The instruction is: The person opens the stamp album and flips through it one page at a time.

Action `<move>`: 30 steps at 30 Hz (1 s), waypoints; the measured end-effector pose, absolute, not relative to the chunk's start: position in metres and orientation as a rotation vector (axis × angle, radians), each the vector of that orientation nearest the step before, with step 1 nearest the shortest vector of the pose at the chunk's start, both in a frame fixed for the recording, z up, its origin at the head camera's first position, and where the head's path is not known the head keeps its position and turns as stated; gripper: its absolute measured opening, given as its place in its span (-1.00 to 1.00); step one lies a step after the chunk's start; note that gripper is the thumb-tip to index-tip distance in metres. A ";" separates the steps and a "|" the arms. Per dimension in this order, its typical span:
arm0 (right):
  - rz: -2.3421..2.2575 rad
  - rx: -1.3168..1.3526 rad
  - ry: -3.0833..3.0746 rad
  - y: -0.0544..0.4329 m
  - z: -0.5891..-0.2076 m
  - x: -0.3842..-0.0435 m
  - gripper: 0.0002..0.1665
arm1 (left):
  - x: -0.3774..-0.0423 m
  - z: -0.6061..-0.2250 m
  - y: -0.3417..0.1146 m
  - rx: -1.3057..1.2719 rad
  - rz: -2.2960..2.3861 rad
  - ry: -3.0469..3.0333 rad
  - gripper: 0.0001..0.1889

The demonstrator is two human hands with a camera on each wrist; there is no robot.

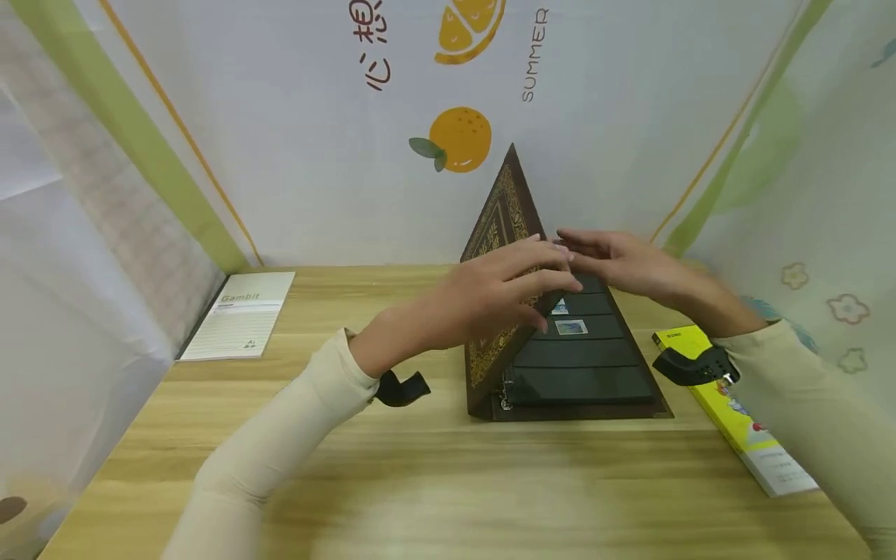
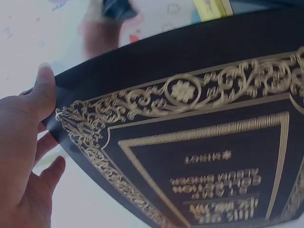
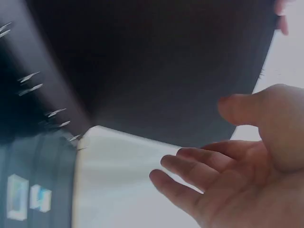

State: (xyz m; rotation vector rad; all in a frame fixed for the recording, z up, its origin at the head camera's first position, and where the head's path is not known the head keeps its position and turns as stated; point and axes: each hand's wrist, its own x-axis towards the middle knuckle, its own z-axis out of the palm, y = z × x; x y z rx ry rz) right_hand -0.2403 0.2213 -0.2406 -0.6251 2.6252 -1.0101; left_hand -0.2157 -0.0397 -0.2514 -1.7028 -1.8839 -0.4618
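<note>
A dark brown stamp album [image 1: 577,385] with gold ornament lies on the table, its front cover [image 2: 209,142] raised steeply. The left hand [image 1: 490,292] grips the cover's free edge, with thumb and fingers on either side in the left wrist view. On the inner side of the cover, the right hand [image 1: 623,260] has its fingers extended and holds nothing. Its fingertips are close to the cover's edge; whether they touch cannot be told. Under the cover, a black page with pocket strips shows a stamp [image 1: 571,327] and part of another. Metal rings run along the spine.
A pale notepad [image 1: 241,315] marked Gambit lies at the table's back left. Beside the album on the right is a yellow and white pack [image 1: 735,420], partly behind the right sleeve. A white printed curtain [image 1: 315,179] hangs behind the table.
</note>
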 end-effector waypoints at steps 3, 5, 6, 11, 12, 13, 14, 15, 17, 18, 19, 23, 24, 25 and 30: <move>-0.865 -0.716 2.651 0.224 -0.268 -0.234 -0.22 | -0.212 -0.248 -0.061 -1.637 -0.439 -1.857 -0.51; -0.756 -0.761 2.678 0.226 -0.287 -0.228 -0.21 | -0.209 -0.246 -0.076 -1.603 -0.417 -1.862 -0.49; -0.715 -0.771 2.688 0.228 -0.297 -0.225 -0.19 | -0.207 -0.245 -0.084 -1.586 -0.408 -1.870 -0.47; -0.563 -0.765 2.630 0.234 -0.335 -0.204 -0.04 | -0.195 -0.243 -0.119 -1.511 -0.364 -1.936 -0.44; -0.536 -0.752 2.610 0.236 -0.340 -0.200 -0.02 | -0.192 -0.244 -0.126 -1.496 -0.362 -1.952 -0.45; -0.509 -0.745 2.594 0.237 -0.344 -0.196 -0.01 | -0.190 -0.244 -0.133 -1.486 -0.360 -1.962 -0.47; -0.479 -0.726 2.587 0.238 -0.348 -0.192 -0.01 | -0.187 -0.243 -0.140 -1.478 -0.356 -1.976 -0.50; -0.447 -0.712 2.587 0.238 -0.352 -0.189 -0.01 | -0.185 -0.242 -0.147 -1.466 -0.345 -1.987 -0.54; -0.397 -0.695 2.607 0.238 -0.359 -0.183 -0.04 | -0.181 -0.241 -0.161 -1.460 -0.317 -2.005 -0.62; -0.387 -0.685 2.618 0.238 -0.363 -0.180 -0.06 | -0.179 -0.241 -0.169 -1.462 -0.301 -2.013 -0.65; -0.371 -0.666 2.629 0.237 -0.366 -0.178 -0.09 | -0.177 -0.241 -0.175 -1.468 -0.278 -2.021 -0.68; -0.308 -0.606 2.671 0.237 -0.379 -0.170 -0.17 | -0.166 -0.246 -0.201 -1.478 -0.200 -2.128 -0.73; -0.297 -0.599 2.682 0.237 -0.381 -0.168 -0.19 | -0.162 -0.249 -0.205 -1.456 -0.174 -2.177 -0.73; -0.291 -0.595 2.693 0.238 -0.383 -0.166 -0.20 | -0.158 -0.251 -0.209 -1.425 -0.134 -2.238 -0.74; -0.299 -0.628 2.774 0.245 -0.389 -0.164 -0.24 | -0.146 -0.272 -0.210 -1.249 0.150 -2.542 -0.63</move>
